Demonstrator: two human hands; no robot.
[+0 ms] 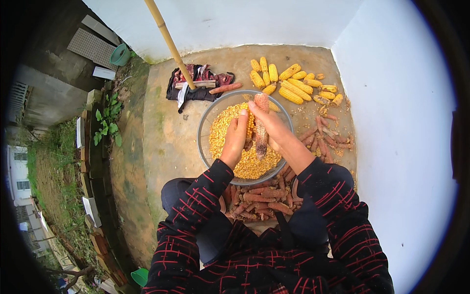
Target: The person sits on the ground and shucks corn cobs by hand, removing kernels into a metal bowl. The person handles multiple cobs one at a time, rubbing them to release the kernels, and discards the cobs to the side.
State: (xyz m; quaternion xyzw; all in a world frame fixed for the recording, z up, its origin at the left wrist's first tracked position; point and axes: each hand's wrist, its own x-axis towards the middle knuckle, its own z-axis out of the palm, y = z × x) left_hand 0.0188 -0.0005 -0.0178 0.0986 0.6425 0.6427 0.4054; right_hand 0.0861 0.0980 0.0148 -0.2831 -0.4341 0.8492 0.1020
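My left hand (pixel 236 137) holds an ear of corn (pixel 250 123) that still bears yellow kernels. In my right hand (pixel 270 125) is a bare reddish corn cob (pixel 261 128), lying alongside the ear. Both hands are above a round mesh sieve (pixel 200 141) with a grey rim. Loose yellow corn kernels (pixel 224 117) cover much of its mesh. Another ear, partly hidden, lies in the sieve at its upper right. Below the sieve, between my knees, is a pile of shelled cobs (pixel 260 198).
Whole ears of corn (pixel 297 88) lie beyond the sieve. More bare cobs (pixel 323 141) are heaped at the right, near the white wall (pixel 396 128). A bamboo pole (pixel 169 38) stands by dark patterned cloth (pixel 194 93) with a cob beside it. Stacked bricks (pixel 86 165) edge the left side.
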